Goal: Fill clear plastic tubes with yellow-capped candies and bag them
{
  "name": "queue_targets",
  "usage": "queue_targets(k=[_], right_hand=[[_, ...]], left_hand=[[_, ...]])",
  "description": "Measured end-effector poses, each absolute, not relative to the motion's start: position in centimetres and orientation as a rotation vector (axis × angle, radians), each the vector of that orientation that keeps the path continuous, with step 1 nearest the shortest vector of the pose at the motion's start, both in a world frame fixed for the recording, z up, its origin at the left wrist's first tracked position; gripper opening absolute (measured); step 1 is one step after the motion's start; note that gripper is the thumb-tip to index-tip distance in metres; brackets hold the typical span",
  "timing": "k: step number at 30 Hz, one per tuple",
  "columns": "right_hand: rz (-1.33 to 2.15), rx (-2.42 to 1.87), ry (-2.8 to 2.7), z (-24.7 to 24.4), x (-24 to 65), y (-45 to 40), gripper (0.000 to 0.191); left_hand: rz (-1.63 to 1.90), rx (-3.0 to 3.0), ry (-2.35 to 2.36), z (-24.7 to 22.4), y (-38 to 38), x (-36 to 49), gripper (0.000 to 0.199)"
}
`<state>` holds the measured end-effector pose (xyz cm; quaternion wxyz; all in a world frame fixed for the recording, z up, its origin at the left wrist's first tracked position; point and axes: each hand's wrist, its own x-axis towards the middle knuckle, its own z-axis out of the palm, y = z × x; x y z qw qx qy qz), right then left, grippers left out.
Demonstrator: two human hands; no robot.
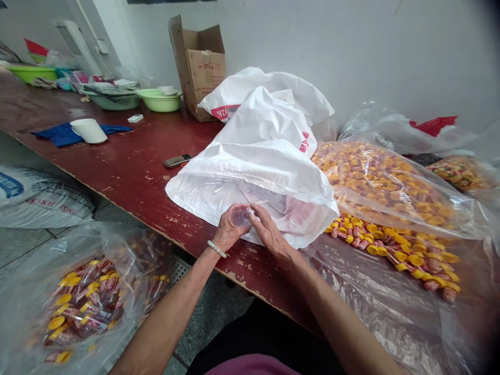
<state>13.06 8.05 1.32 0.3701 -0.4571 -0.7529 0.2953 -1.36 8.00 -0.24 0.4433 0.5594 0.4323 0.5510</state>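
At the mouth of a white woven sack (258, 161), my left hand (231, 227) is curled around a few clear plastic tubes (239, 216), their round ends showing. My right hand (269, 232) meets it from the right, thumb and fingers drawn together at the tubes' edge; what they pinch is too small to make out. More clear tubes (253, 191) lie loose inside the sack, just beyond my fingers. A beaded bracelet (217, 249) circles my left wrist.
Yellow-capped pieces (406, 250) spill from a large clear bag (375, 172) on the right of the red table (128, 172). Another bag of them (82, 302) stands low left. A phone (177, 161), a cardboard box (205, 70), a white cup (89, 130) and a green basin (160, 101) sit further back.
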Motion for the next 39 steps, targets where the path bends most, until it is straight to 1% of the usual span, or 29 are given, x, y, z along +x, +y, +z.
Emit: queue_targets(k=[3,6,7,9,11,14,17,20,22,25,29,32,34,37,39], right_hand=[[0.481,-1.392,-1.901,1.5,13.6,10.0,0.039],[0.061,-1.599,-2.175,1.7,14.1,12.3,0.039],[-0.029,-1.644,-2.254,1.8,14.2,12.9,0.037],[-0.094,-1.697,-2.327,2.0,14.4,13.7,0.030],[-0.097,-1.716,-2.315,2.1,14.6,13.8,0.026],[-0.054,-1.651,-2.257,2.2,14.7,12.8,0.028],[0.289,-1.413,-2.093,2.1,14.6,11.1,0.025],[0.670,-1.265,-1.853,1.6,13.9,9.3,0.021],[0.831,-1.218,-1.749,1.1,13.3,8.3,0.022],[0.954,-1.176,-1.710,0.6,12.6,7.2,0.024],[0.923,-1.173,-1.751,0.8,12.8,6.8,0.025],[0.778,-1.226,-1.801,1.3,13.7,6.9,0.027],[0.654,-1.250,-1.864,1.6,14.5,6.9,0.027],[0.520,-1.239,-1.990,2.1,15.1,6.6,0.032],[0.525,-1.224,-2.036,2.4,15.1,6.3,0.034]], left_hand=[[1.358,1.315,1.106,-0.4,7.9,-1.8,0.047],[1.347,1.316,1.100,-0.3,7.7,-2.2,0.046],[1.336,1.334,1.101,-0.3,7.7,-2.2,0.047],[1.304,1.385,1.099,-0.2,7.6,-2.3,0.049],[1.249,1.451,1.097,-0.1,7.5,-2.4,0.051],[1.180,1.523,1.109,-0.1,7.5,-2.5,0.051],[1.202,1.525,1.143,-0.1,7.4,-2.6,0.044],[1.249,1.521,1.146,0.1,7.4,-2.5,0.045],[1.272,1.511,1.138,0.2,7.2,-2.4,0.046],[1.315,1.473,1.162,0.4,7.0,-2.1,0.046],[1.363,1.349,1.130,0.5,6.7,-2.2,0.049],[1.421,1.268,1.155,0.4,6.5,-2.8,0.051],[1.455,1.259,1.212,0.5,6.3,-3.3,0.049],[1.394,1.465,1.284,1.1,6.1,-3.4,0.042],[1.284,1.652,1.228,1.6,5.9,-2.9,0.038]])
